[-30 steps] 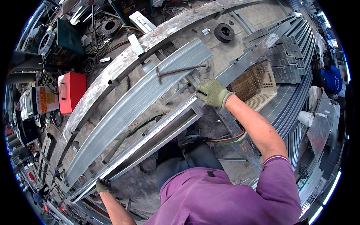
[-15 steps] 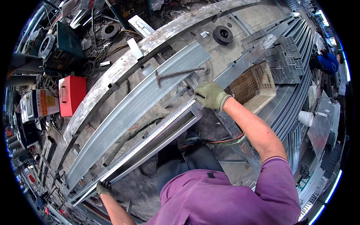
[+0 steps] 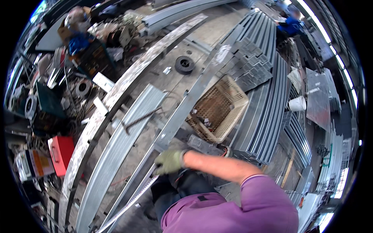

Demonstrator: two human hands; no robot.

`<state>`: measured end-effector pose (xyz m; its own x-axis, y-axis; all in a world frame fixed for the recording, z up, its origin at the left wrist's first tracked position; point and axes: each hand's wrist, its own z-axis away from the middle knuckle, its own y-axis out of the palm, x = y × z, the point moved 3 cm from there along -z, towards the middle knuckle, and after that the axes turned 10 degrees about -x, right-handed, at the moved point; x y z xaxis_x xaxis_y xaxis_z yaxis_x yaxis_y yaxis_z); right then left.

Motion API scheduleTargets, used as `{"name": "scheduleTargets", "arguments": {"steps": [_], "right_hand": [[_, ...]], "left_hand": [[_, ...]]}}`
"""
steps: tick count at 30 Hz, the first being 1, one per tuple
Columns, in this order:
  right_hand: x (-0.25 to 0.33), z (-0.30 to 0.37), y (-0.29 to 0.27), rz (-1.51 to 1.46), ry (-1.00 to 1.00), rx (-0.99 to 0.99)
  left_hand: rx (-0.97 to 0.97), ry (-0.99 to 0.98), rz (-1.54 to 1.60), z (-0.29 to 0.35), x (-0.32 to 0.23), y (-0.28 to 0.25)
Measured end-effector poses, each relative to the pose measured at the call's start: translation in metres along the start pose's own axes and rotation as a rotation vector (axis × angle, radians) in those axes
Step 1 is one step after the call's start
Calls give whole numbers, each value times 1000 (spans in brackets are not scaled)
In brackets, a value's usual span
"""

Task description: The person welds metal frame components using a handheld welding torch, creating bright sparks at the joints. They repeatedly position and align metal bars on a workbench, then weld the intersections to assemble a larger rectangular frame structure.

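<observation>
My right hand (image 3: 169, 161), in a green-grey work glove, has its fingers closed at the upper end of a measuring tape (image 3: 134, 199). The pale tape slants away from the fingers to the lower left edge of the picture. Beside it runs a grey steel channel (image 3: 123, 194), whose upper end lies close to my glove. My left hand is out of the picture. Further left is a wide galvanized steel profile (image 3: 116, 157) with a rusty T-shaped rod (image 3: 142, 119) lying across its upper part.
A beige plastic basket (image 3: 236, 112) stands right of the channel, near stacked steel tubes (image 3: 251, 64) and long profiles (image 3: 262, 116). A curved beam (image 3: 128, 79) arcs along the left. Also there are a red box (image 3: 62, 155), a black spool (image 3: 184, 65) and a white bucket (image 3: 297, 103).
The view has turned, and my left hand has gone out of it. My right hand has come closer to my body, and the tape now slants apart from the channel's edge.
</observation>
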<state>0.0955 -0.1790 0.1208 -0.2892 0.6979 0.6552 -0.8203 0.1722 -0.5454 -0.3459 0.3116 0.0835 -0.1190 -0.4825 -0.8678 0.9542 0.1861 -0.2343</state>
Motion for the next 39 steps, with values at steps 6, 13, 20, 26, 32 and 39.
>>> {"name": "scheduleTargets", "arguments": {"steps": [6,13,20,26,32,39], "right_hand": [[11,40,102,-286,-135,-27],[-47,123,161,-543,242,-280],[-86,201,243,-1208,828,-994],[-82,254,337,-1360,1069,-962],[-105,288,347,-1338,1105,-946],[-200,313,334,-1437,738,-1006]], "left_hand": [[463,-82,124,198,-21,92],[1428,-319,5,301,45,236],[1789,-85,-734,401,150,220],[1626,-9,-912,329,174,203],[1315,157,-870,253,144,186],[1116,310,-831,300,142,103]]}}
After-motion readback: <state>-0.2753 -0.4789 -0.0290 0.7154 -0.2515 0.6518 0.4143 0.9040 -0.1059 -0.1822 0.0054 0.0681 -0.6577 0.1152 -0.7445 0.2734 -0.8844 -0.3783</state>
